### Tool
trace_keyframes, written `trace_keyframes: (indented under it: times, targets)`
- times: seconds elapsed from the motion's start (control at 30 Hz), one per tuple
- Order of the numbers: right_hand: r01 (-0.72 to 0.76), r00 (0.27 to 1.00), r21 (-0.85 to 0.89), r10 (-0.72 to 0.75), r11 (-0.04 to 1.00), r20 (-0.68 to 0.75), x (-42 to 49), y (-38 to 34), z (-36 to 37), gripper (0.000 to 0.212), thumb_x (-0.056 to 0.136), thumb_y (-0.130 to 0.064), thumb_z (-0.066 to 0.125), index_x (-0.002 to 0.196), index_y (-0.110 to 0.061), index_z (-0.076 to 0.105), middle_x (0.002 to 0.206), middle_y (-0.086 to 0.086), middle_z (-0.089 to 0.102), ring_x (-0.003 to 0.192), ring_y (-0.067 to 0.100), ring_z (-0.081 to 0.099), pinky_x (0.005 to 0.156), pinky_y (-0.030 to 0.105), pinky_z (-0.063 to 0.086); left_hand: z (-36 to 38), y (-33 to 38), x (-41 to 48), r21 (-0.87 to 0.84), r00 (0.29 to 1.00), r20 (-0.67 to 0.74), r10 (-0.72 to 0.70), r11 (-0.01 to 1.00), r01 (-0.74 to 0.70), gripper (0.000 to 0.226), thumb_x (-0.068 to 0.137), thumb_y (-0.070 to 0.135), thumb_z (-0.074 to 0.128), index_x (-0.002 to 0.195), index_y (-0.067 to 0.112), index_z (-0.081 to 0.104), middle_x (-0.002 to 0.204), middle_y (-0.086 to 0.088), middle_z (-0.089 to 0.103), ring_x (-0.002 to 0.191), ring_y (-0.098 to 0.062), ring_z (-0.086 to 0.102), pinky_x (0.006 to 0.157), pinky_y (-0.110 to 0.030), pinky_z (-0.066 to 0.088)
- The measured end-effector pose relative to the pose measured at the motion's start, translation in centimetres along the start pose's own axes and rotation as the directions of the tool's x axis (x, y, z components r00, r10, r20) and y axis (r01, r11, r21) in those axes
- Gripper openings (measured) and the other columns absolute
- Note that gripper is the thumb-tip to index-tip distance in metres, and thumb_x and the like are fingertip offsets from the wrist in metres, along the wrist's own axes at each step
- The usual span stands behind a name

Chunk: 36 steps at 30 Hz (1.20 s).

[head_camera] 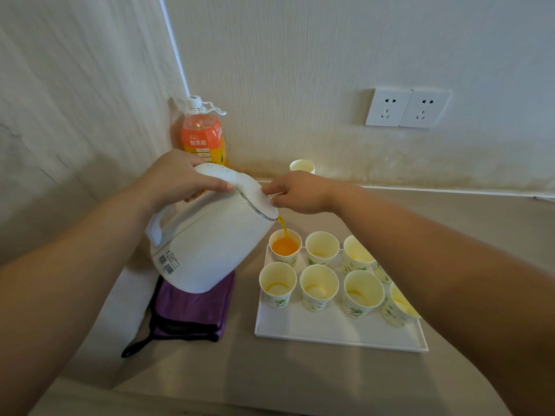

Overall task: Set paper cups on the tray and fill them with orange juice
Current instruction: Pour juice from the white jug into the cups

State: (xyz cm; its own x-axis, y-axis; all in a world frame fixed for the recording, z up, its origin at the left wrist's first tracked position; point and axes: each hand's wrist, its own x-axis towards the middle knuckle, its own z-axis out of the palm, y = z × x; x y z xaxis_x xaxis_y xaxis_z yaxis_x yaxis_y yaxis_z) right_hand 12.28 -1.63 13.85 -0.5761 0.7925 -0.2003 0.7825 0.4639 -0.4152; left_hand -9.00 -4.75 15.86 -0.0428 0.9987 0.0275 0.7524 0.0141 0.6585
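Purple cloth (192,307) — folded, twin wall sockets (407,107)

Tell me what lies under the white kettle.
A folded purple cloth lies on the counter below the tilted kettle. The kettle covers the cloth's far part; whether they touch is unclear.

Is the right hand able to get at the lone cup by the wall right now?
Probably yes: the lone cup stands just beyond the right hand, nothing between them, though that hand is holding the kettle lid mid-pour.
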Motion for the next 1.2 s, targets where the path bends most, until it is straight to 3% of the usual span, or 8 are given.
trace_keyframes:
  times: [0.37,0.63,0.97,1.07,1.2]
  targets:
    - [0.002,1.000,-0.019,-0.002,1.000,0.007,0.27,0.20,-0.13,0.046,0.096,-0.017,0.045,0.141,-0.018,0.044,0.142,0.002,0.048,0.127,0.019,0.044,0.095,0.022,0.029,0.06,0.16,-0.04,0.003,1.000,0.003,0.006,1.000,-0.006,0.024,0.069,0.035,0.081,0.067,0.017,0.066,0.057,-0.003,0.055,0.050,-0.014,0.049,0.053,-0.025,0.041]
    - [0.010,1.000,-0.021,-0.010,1.000,0.003,0.20,0.11,-0.14,0.044,0.096,-0.016,0.046,0.140,-0.016,0.046,0.142,0.004,0.049,0.127,0.022,0.044,0.105,0.031,0.033,-0.02,0.17,0.06,0.024,1.000,0.000,0.007,1.000,-0.007,0.024,0.069,0.036,0.081,0.065,0.021,0.063,0.057,-0.002,0.056,0.052,-0.015,0.051,0.055,-0.026,0.042]
    - [0.032,0.999,-0.049,-0.031,0.998,0.023,0.61,0.26,0.14,0.040,0.095,-0.016,0.045,0.134,-0.012,0.053,0.129,0.011,0.057,0.116,0.027,0.050,0.101,0.040,0.038,0.08,-0.09,0.15,0.020,1.000,0.002,0.003,1.000,-0.003,0.028,0.070,0.035,0.081,0.073,0.011,0.068,0.056,-0.002,0.055,0.050,-0.014,0.049,0.054,-0.025,0.042]
    - [0.026,0.999,-0.052,-0.025,0.998,0.022,0.71,0.29,0.18,0.042,0.095,-0.016,0.045,0.136,-0.014,0.051,0.133,0.009,0.055,0.119,0.026,0.049,0.103,0.039,0.037,0.10,-0.05,0.13,0.021,1.000,0.006,0.005,1.000,-0.005,0.026,0.070,0.034,0.081,0.070,0.013,0.067,0.055,-0.002,0.054,0.050,-0.013,0.049,0.054,-0.024,0.041]
    - [0.028,0.999,-0.043,-0.027,0.999,0.018,0.96,0.41,0.29,0.044,0.095,-0.017,0.045,0.138,-0.017,0.049,0.136,0.005,0.053,0.121,0.022,0.048,0.099,0.029,0.035,0.09,-0.12,0.20,0.041,1.000,0.008,0.006,0.999,-0.006,0.031,0.069,0.035,0.082,0.060,0.015,0.059,0.054,-0.002,0.053,0.049,-0.014,0.049,0.054,-0.025,0.040]
